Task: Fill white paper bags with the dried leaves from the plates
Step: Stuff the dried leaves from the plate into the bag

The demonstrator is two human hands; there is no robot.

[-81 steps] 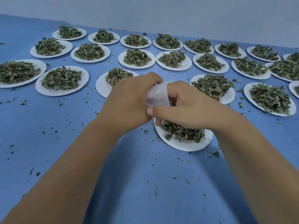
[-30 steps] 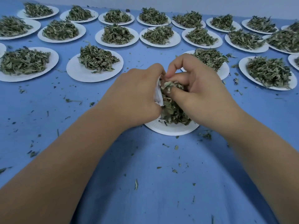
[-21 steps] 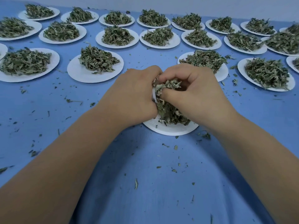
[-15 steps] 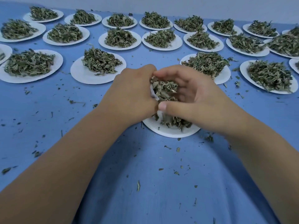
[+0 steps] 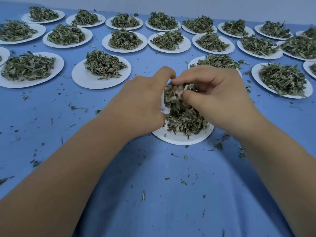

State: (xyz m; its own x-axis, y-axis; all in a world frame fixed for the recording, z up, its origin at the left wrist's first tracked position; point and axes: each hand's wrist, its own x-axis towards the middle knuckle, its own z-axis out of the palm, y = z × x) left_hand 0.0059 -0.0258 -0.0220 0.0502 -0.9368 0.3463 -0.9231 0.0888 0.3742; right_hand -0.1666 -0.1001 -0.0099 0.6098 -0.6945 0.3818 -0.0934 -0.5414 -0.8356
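Right fingers (image 5: 196, 77) curled further, pinching leaves (image 5: 176, 94), left fingers (image 5: 162, 74) gripping bag (image 5: 165, 109), blue tabletop (image 5: 171, 194), wall (image 5: 205, 6)

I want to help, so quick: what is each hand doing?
Left hand: holding the white paper bag.
Right hand: pinching dried leaves.

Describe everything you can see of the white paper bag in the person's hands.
Only a small, crumpled white strip of the paper bag shows, thin and soft-looking, gripped in the left hand above the near plate. The right hand pinches dried leaves right beside it. The rest is hidden.
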